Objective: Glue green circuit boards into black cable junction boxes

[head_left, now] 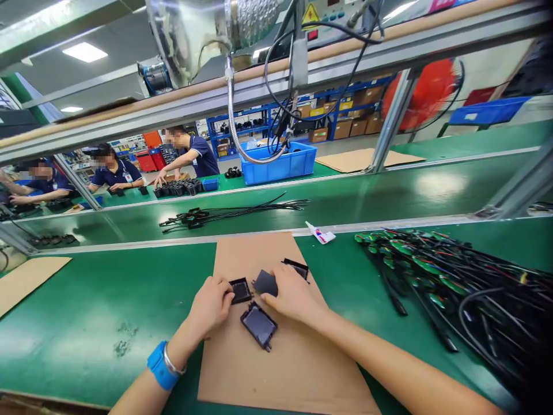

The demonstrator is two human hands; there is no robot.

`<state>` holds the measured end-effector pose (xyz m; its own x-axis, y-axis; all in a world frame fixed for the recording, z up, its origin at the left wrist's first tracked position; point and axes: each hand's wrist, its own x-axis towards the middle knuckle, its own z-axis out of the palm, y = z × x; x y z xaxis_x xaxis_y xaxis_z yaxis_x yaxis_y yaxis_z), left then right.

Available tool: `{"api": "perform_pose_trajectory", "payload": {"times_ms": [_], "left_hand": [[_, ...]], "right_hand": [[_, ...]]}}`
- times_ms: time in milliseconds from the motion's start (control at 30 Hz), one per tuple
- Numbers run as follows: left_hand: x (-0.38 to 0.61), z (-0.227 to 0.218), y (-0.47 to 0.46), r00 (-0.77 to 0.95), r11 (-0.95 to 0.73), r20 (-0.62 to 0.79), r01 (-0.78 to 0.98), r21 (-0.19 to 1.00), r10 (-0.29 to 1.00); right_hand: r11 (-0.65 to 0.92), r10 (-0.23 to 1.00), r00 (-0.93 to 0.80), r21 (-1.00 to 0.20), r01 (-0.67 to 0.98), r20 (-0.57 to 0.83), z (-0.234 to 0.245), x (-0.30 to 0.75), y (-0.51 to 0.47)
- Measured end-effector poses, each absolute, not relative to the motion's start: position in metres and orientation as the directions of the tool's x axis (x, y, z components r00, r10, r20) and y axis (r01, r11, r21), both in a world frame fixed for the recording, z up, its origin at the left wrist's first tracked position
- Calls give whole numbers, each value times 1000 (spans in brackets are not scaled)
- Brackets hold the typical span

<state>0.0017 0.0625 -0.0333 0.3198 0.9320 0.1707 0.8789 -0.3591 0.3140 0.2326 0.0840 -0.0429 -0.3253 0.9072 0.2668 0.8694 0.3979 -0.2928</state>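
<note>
My left hand, with a blue band on its wrist, grips the edge of a small black plastic housing. Between thumb and fingers, my right hand holds a flat dark grey plate, tilted just above the cardboard sheet. Closer to me on the cardboard lies another black housing, its shallow tray facing up and small tabs at its ends. Behind my right hand sits a further black housing, partly covered by the fingers.
Many black cables with green circuit boards are heaped at the right. A white tube lies by the metal rail. More cables rest beyond it, near a blue bin. Co-workers sit across, left. A metal hose hangs overhead.
</note>
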Motion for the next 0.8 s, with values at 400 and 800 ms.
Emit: {"api": "perform_pose_trajectory", "payload": {"times_ms": [400,800], "left_hand": [[-52,-37,28,402,-427,148,827,366,904],[34,-50,-10,707,-720,138,682,129,694]], "right_hand": [[603,798,-563,-272,750,216,-50,227,56],[589,806,-553,-207,781,211,-26,250,93]]}}
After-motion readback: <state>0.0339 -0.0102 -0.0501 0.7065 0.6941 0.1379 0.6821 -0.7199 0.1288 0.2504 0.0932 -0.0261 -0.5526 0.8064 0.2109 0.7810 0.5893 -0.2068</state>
